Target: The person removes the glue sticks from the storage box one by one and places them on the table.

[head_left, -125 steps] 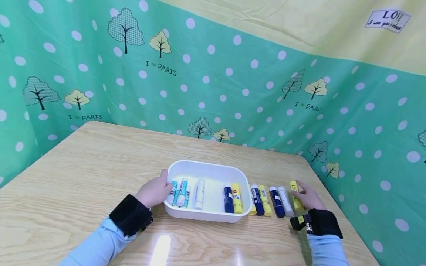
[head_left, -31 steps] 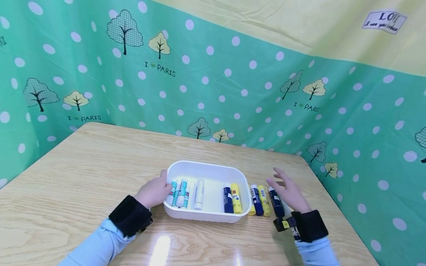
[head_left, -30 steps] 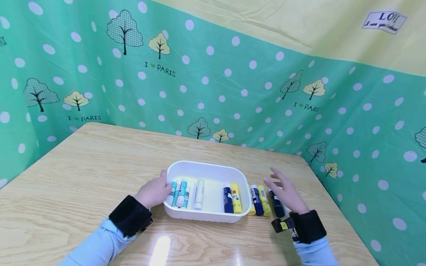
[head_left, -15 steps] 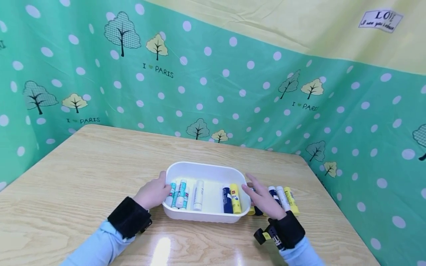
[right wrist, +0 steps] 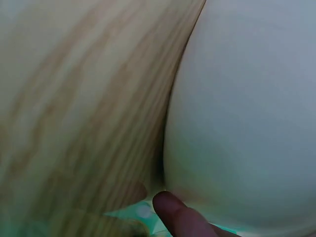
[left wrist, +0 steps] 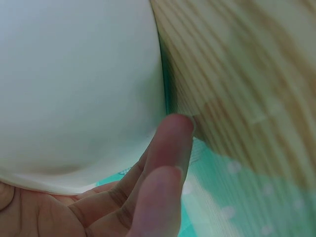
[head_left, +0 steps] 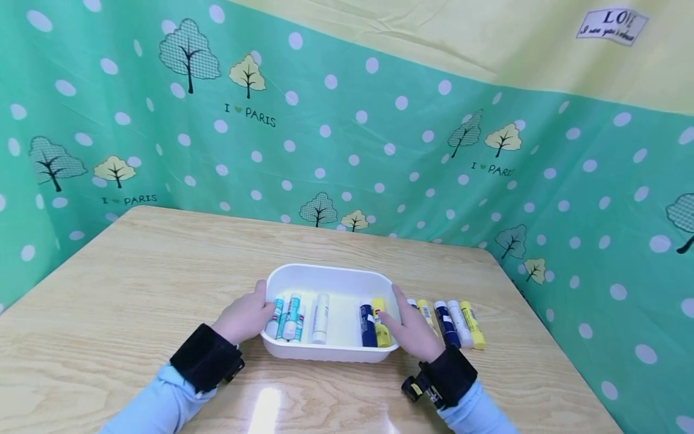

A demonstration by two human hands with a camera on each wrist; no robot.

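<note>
You have a white, round-cornered tray (head_left: 331,352) gripped at its left and right ends, open side up. Inside lie teal-and-white tubes (head_left: 293,314) at the left, a white tube (head_left: 321,319) left of middle, a navy tube (head_left: 367,326) and a yellow tube (head_left: 382,339) side by side at the right.

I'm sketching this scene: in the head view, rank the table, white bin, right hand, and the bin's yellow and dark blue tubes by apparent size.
1. Table
2. White bin
3. Right hand
4. Yellow tube and dark blue tube: too alike to rank; the hand partly covers the yellow one.
</note>
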